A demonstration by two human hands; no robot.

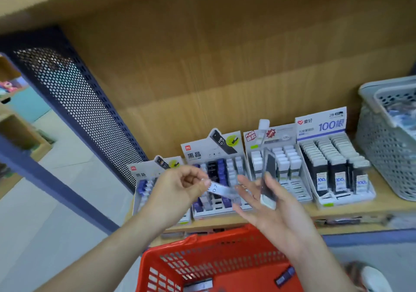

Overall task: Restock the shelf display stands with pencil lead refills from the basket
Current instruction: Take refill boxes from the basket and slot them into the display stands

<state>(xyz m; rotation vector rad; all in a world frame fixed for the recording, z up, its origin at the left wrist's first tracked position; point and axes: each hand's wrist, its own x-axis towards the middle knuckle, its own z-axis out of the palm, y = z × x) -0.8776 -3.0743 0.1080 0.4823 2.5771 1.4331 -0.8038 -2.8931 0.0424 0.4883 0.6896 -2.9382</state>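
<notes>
Head view, the only one; moderate motion blur.

The wooden shelf (351,213) carried four display stands in a row. The far-left stand (144,174) was partly hidden by the left forearm. The second stand (216,152) held purple, black and white refills. The third stand (283,156) held white-capped refills. The fourth stand (322,125), marked "100", had nearly full rows.

The left hand (180,188) had its fingers curled. Thumb and forefinger pinched one end of a clear refill case (222,191) printed "HB 0.7". The case lay nearly level in front of the second stand. Its free end was just beside the right hand's fingertips (239,179); whether they touched could not be told.

The right hand (274,215) was palm up with fingers loosely spread. Its thumb held a dark refill case (269,170) upright, white cap downward, in front of the third stand.

The red basket (153,269) sat below the hands, at the shelf's front edge. A purple refill (284,277) lay inside near its right wall, and another refill (198,285) lay near the frame's bottom edge.

A grey basket (382,156) stood on the shelf to the right of the fourth stand; its contents were blurred. A perforated dark panel (78,93) stood to the left.
</notes>
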